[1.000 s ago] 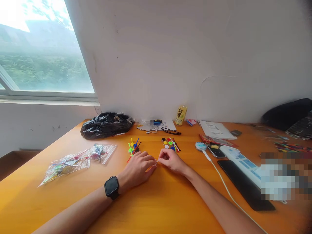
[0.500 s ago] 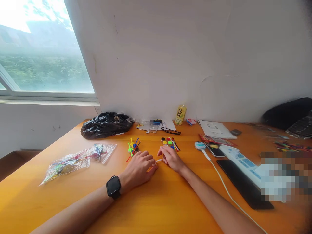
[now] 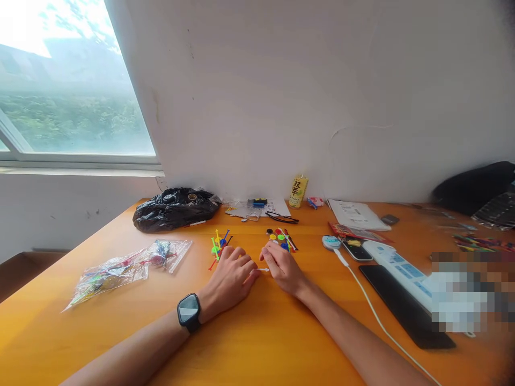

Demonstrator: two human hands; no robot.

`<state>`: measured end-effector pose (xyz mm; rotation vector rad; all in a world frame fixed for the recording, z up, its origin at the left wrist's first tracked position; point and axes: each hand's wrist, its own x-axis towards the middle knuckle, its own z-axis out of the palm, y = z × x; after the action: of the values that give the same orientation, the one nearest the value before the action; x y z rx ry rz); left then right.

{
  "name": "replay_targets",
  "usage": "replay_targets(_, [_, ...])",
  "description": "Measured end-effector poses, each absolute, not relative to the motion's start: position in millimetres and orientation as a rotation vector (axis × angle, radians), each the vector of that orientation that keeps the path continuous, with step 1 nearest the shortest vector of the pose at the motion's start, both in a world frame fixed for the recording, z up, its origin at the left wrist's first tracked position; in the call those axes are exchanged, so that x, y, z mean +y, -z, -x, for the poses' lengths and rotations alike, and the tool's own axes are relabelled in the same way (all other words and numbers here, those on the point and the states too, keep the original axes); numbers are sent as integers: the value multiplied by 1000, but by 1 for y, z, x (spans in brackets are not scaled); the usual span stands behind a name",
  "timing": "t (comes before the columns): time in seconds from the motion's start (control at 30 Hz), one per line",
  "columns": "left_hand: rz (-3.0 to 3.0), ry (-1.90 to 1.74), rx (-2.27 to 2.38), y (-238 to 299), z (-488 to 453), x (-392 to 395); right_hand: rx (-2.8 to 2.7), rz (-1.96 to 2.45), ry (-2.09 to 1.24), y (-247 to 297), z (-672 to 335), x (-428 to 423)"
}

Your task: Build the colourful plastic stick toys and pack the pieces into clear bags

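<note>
My left hand (image 3: 234,272) is closed above the wooden table, thumb and fingers pinching one end of a small white plastic stick (image 3: 263,269). The stick's other end, slightly flared, points at my right hand (image 3: 283,269), whose fingers are curled together; whatever they hold is hidden. Just beyond my left hand stand coloured discs with sticks through them (image 3: 217,244), in green, yellow, blue, red and black. Past my right hand lie loose coloured discs (image 3: 272,237) beside several thin sticks (image 3: 290,239), partly covered by the hand.
Clear plastic bags of coloured pieces (image 3: 116,271) lie left, with a black plastic bag (image 3: 173,210) behind. A yellow drink bottle (image 3: 298,191) and black cord (image 3: 282,217) are at the back. Right are a white cable (image 3: 372,306), power strip (image 3: 402,268) and black slab (image 3: 404,305).
The white stick has turned from slanted to nearly level, and more of its right end shows. My right hand has shifted slightly, its fingers more curled. My left hand keeps its pinch.
</note>
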<state>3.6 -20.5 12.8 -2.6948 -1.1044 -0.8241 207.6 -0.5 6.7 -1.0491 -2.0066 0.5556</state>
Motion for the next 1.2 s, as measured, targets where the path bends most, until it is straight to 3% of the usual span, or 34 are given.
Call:
replay_targets(0.2, [2451, 981, -1279, -13, 10, -8, -1959, 1079, -473, -11, -211, -1])
replay_targets(0.5, [2392, 860, -1616, -6, 42, 15, -1807, 1232, -226, -17, -221, 6])
replay_targets(0.73, [2713, 963, -1387, -1, 42, 19, -1656, 1340, 9, -15, -250, 28])
replay_targets(0.9, [2815, 891, -1231, -4, 39, 15, -1722, 1470, -68, -8, -258, 34])
replay_targets(1.2, [2567, 799, -1477, -17, 41, 11, -1830, 1695, 29, 0, -265, 36])
